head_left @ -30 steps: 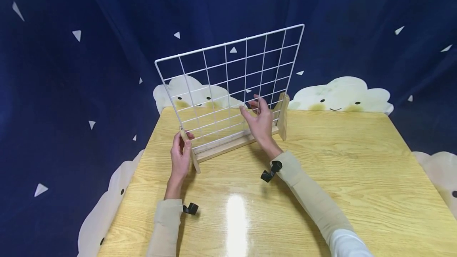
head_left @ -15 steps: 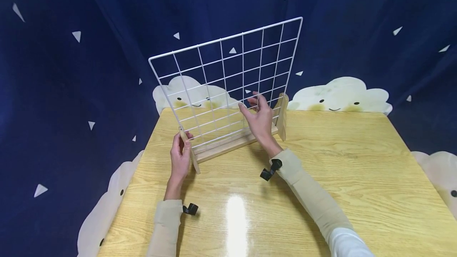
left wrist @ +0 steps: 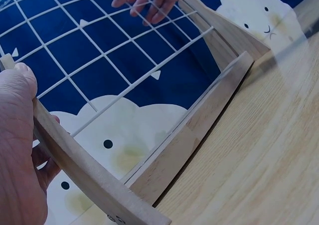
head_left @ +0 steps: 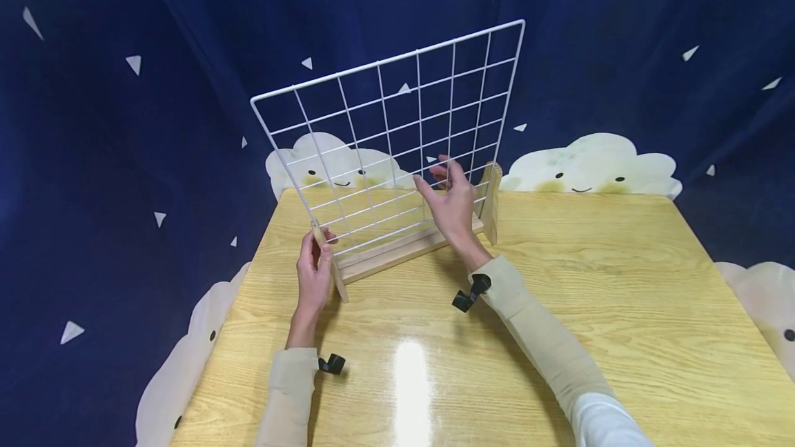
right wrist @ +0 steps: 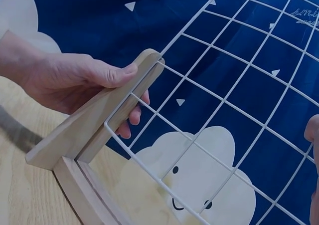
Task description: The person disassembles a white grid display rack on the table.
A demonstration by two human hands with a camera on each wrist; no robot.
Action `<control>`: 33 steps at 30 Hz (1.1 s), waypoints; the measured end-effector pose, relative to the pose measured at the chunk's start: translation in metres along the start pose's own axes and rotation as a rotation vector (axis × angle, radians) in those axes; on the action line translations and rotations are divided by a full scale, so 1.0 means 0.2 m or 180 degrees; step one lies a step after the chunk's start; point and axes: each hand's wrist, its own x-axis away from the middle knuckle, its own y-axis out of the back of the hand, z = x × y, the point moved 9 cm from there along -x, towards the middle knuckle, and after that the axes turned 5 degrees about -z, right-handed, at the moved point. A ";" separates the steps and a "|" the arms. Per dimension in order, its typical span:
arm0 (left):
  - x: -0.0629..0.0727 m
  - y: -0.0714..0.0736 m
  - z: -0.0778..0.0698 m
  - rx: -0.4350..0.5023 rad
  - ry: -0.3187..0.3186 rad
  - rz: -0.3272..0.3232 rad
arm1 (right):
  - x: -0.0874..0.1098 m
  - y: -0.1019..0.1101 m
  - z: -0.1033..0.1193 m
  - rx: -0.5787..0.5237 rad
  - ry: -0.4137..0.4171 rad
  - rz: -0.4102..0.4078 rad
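Gripping the wooden upright [head_left: 339, 280], left of centre in the head view, is the left hand [head_left: 313, 273]. The right hand [head_left: 455, 207], thumb and fingers apart, is at the upper-middle wire grid [head_left: 388, 132]; whether it touches, I cannot tell.

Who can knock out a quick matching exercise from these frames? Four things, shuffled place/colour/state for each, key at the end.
1. left hand
2. wire grid
3. crossbar
4. curtain

A. mostly dark blue
B. pale wood, running low beneath the wire grid
C. gripping a wooden side panel
D. white, with open squares

Pairs: 1-C, 2-D, 3-B, 4-A
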 end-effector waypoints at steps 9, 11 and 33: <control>0.02 0.01 0.00 -0.0028 0.0036 -0.0012 | -0.01 0.00 0.02 0.0085 0.0001 0.0020; 0.02 0.01 0.00 -0.0028 0.0039 -0.0009 | -0.01 0.00 0.03 0.0090 -0.0007 0.0026; 0.00 -0.02 -0.12 -0.0114 0.0212 -0.0001 | -0.06 0.00 0.08 -0.0135 -0.0034 0.0001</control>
